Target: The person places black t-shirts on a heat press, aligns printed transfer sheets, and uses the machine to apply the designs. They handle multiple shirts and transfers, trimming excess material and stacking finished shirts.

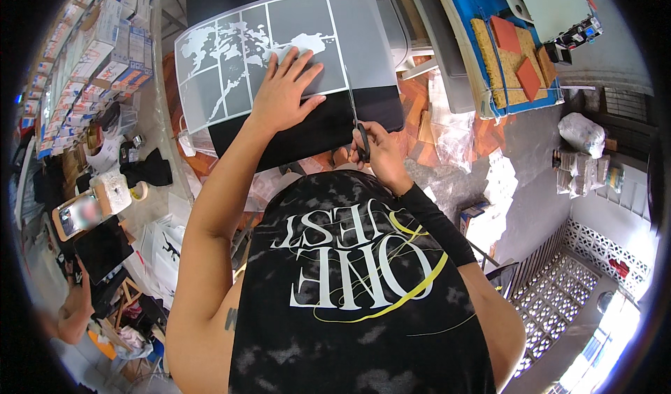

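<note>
A grey sheet (360, 41) with a white grid and splotchy white shapes lies across a black padded surface (307, 139). My left hand (282, 100) presses flat on the sheet, fingers spread over its near middle part. My right hand (383, 160) grips black-handled scissors (363, 142) beside the near right part of the surface. Their blades point away from me and reach the sheet's near edge, close to the right white border line. Whether the blades are apart or closed is too small to tell.
Stacked cartons (98, 37) line shelves on the left. At the far right, a blue-topped bench (535, 100) carries a yellow slab and reddish blocks. Clear plastic (451, 128) lies on the wood-patterned floor. Another person's arm (75, 310) shows at the lower left.
</note>
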